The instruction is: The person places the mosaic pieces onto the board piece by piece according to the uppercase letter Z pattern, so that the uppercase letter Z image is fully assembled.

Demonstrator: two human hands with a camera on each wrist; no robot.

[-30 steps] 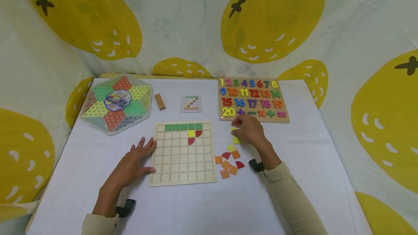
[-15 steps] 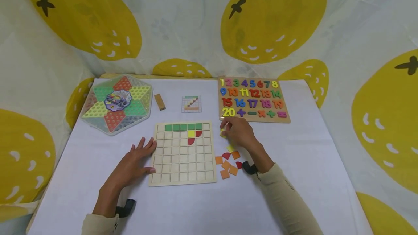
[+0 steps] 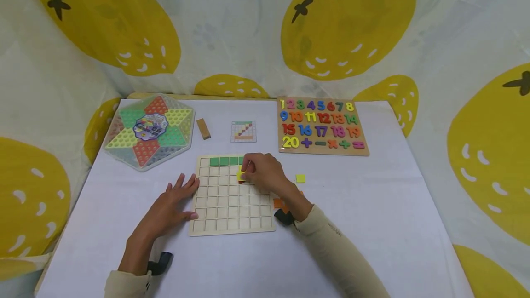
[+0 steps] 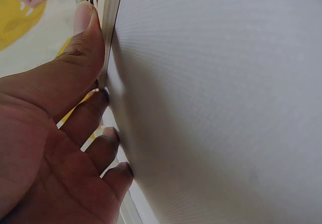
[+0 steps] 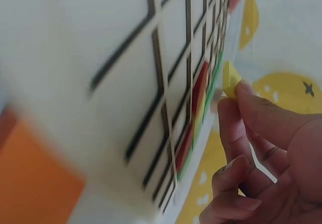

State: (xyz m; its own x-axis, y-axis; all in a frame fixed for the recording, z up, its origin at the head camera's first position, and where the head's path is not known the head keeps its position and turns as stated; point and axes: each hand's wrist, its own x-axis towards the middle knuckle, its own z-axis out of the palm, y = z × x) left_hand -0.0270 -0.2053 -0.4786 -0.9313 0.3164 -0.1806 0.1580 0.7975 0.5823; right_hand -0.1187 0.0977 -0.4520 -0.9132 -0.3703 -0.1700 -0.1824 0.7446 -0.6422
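Observation:
A wooden grid board (image 3: 232,210) lies on the table, with a row of green square tiles (image 3: 224,161) along its top. My right hand (image 3: 267,174) is over the upper part of the board, pinching a yellow square tile (image 5: 231,80) between thumb and index finger. In the right wrist view this tile is held clear of the grid, where red quarter-circle tiles (image 5: 199,85) and another yellow tile sit. My left hand (image 3: 167,208) rests at the board's left edge, fingers spread; its thumb (image 4: 86,38) lies against the rim in the left wrist view.
One yellow tile (image 3: 300,178) lies right of the board. Orange tiles (image 3: 278,203) are partly hidden under my right forearm. Behind stand a pattern card (image 3: 243,132), a small wooden block (image 3: 203,128), a Chinese checkers set (image 3: 171,136) and a number puzzle (image 3: 323,125).
My right hand has picked up a yellow tile from right of the board and carried it left over the grid. The left hand has stayed in place.

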